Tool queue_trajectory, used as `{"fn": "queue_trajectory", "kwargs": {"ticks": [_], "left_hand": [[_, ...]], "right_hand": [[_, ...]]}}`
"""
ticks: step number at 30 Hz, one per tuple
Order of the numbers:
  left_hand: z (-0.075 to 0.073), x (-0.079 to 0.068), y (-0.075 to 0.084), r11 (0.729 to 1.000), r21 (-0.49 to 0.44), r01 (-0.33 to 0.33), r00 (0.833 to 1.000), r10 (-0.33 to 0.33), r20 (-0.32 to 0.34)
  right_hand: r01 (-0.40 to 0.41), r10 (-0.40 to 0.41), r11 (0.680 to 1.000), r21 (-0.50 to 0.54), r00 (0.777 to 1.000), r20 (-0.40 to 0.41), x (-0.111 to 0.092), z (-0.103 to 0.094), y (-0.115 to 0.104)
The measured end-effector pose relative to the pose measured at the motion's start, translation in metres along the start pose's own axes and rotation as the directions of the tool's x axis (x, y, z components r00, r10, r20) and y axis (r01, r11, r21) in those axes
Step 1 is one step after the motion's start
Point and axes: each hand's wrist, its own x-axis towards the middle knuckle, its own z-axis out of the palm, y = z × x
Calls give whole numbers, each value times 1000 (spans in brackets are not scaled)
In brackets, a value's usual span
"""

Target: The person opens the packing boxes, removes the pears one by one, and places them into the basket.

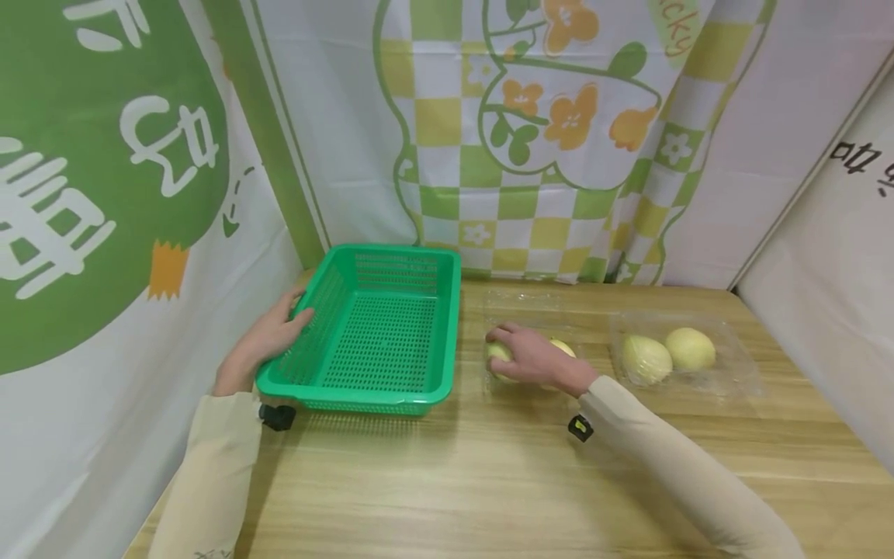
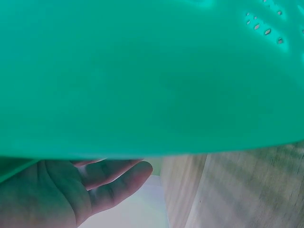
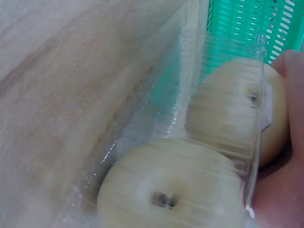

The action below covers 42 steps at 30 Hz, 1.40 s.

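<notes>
On the left side of the table is a green perforated plastic basket (image 1: 452, 334) with nothing in it. My left hand (image 1: 274, 334) grips its left rim, thumb over the top; the left wrist view shows other fingers (image 2: 121, 185) below the rim (image 2: 142, 104). To the basket's right lies a clear plastic clamshell box (image 1: 520, 307) holding pale yellow pears. My right hand (image 1: 534, 357) curls round the left pear (image 1: 498, 359). A second pear (image 1: 563, 347) is partly hidden behind that hand. Close up, the right wrist view shows the gripped pear (image 3: 223, 109) beside the other pear (image 3: 166, 175).
Farther right, another clear box (image 1: 733, 357) holds two more pears (image 1: 690, 349). Printed cloth (image 1: 335, 155) hangs behind the wooden table (image 1: 447, 481) and along both sides. A small black device (image 1: 580, 427) is at the right wrist.
</notes>
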Motion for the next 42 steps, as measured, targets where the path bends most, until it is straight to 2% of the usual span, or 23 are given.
{"fn": "queue_trajectory", "kwargs": {"ticks": [7, 13, 19, 26, 31, 36, 42], "left_hand": [[3, 1, -2, 1000, 21, -9, 1000, 9, -6], [4, 0, -1, 1000, -2, 4, 1000, -4, 10], [3, 2, -1, 1000, -17, -15, 1000, 15, 5], [1, 2, 0, 1000, -8, -17, 1000, 17, 4], [0, 2, 0, 1000, 9, -18, 1000, 18, -1], [0, 2, -1, 1000, 24, -4, 1000, 5, -7], [0, 3, 1, 998, 60, -12, 1000, 13, -15]], "right_hand": [[36, -36, 999, -7, 996, -76, -2, 5, 0], [49, -52, 998, -27, 993, -111, 0, 3, 0], [73, -78, 996, -41, 988, -137, 6, -13, -1], [85, -85, 996, -2, 992, -91, 16, -37, -8], [130, -131, 991, -12, 985, -110, 26, -50, -14], [150, -149, 989, -3, 978, -145, 37, -61, -26], [151, -148, 988, 11, 978, -147, 49, -74, -42]]}}
